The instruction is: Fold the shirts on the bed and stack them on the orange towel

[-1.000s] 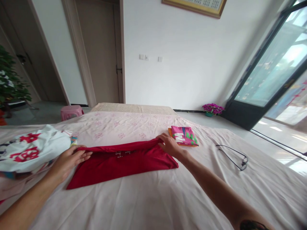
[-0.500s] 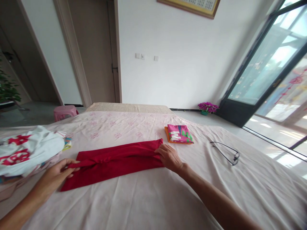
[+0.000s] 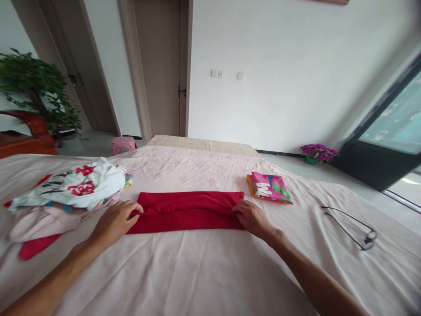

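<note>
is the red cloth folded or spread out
Folded: the red cloth lies in a narrow strip, creased lengthwise, left hand and right hand gripping its ends.

I see glasses (image 3: pixel 369 240) lying open on the pale sheet (image 3: pixel 210 272), a pink stool (image 3: pixel 123 145) beyond (partly hidden from me) and purple flowers (image 3: pixel 320 152) near the wall (image 3: pixel 279 96).

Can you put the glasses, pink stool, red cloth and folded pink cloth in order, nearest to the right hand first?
1. Red cloth: in the right hand.
2. Folded pink cloth: just beyond it.
3. Glasses: off to the right.
4. Pink stool: on the floor, far left.
</note>
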`<state>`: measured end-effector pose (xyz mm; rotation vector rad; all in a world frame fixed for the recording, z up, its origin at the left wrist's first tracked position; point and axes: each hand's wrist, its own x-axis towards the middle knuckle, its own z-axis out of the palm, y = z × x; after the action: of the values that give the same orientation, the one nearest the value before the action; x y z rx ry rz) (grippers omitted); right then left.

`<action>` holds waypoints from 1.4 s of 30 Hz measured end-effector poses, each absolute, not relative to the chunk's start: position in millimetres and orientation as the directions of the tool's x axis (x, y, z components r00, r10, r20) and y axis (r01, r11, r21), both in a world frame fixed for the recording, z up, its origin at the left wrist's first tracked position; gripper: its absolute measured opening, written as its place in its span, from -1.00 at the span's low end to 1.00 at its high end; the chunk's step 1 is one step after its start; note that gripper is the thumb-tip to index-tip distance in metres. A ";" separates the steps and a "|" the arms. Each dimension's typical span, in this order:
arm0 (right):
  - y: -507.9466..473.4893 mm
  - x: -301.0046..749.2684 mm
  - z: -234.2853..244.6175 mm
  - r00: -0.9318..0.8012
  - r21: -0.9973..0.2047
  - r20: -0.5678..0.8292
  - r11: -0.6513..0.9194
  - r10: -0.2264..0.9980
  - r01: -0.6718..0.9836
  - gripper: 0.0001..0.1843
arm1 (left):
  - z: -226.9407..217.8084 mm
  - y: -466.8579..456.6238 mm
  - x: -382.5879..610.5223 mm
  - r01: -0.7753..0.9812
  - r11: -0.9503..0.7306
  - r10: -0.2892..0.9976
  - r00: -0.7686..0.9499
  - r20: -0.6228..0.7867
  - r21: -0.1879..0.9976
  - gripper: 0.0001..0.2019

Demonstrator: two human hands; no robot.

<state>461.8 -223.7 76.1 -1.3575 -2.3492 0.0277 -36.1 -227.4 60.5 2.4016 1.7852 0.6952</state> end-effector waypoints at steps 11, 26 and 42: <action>-232.9 466.0 73.3 -0.411 -0.281 0.389 0.530 0.825 0.800 -0.61 | 63.8 -236.7 -35.9 0.903 -0.295 0.929 0.194 0.316 0.314 -0.84; -192.1 524.3 74.3 0.062 -0.560 0.408 0.196 0.911 0.805 -0.57 | 76.3 -231.2 58.4 0.800 -0.479 0.860 0.347 0.374 0.360 -0.83; -180.4 502.3 80.2 -0.006 -0.301 0.225 0.075 0.974 0.951 -0.65 | 60.7 -208.0 258.6 0.615 -0.690 0.724 0.594 0.352 0.381 -0.87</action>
<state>502.3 -180.4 80.2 -1.9104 -1.9921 0.0883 258.6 -208.0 60.7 2.6028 1.1101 0.7218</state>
